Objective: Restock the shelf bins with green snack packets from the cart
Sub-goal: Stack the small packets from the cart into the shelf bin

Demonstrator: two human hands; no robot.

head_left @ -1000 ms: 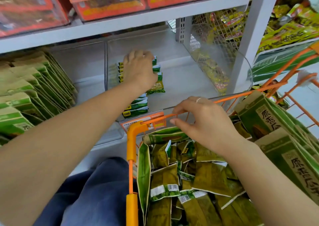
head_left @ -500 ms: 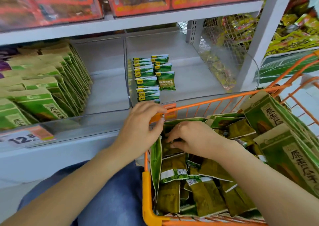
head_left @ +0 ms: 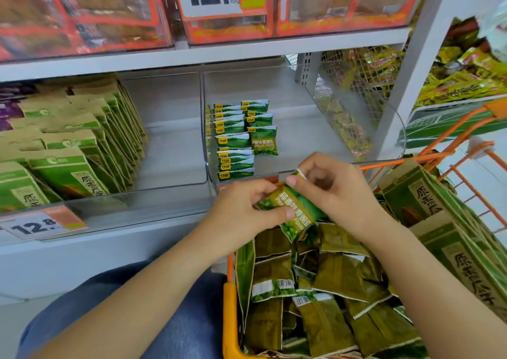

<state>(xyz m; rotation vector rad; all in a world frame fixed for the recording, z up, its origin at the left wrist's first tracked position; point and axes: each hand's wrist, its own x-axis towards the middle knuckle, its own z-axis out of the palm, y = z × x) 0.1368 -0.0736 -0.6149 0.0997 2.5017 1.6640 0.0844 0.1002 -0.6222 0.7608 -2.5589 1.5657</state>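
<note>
**Both hands on one green packet above the cart**

Here, the person's two hands meet over the near rim of the orange cart (head_left: 230, 298), sharing a single green snack packet (head_left: 295, 212). The left hand (head_left: 241, 213) pinches its lower end, thumb lying across the printed face. The right hand (head_left: 336, 191) grips the upper end with curled fingers, its thumb tip pressed near the packet's top edge. The packet is tilted, its top pointing toward one o'clock, and it hangs just above the heap of loose packets (head_left: 315, 298) filling the cart.

At twelve o'clock from the hands sits the clear shelf bin (head_left: 307, 128), holding two short rows of stocked packets (head_left: 238, 136) against its left wall. At nine o'clock, a neighbouring bin holds upright green-and-tan pouches (head_left: 71, 150). At three o'clock, larger green pouches (head_left: 439, 221) lean inside the cart. A price tag (head_left: 38, 225) reading 12.8 sits on the shelf edge at eight o'clock.
</note>
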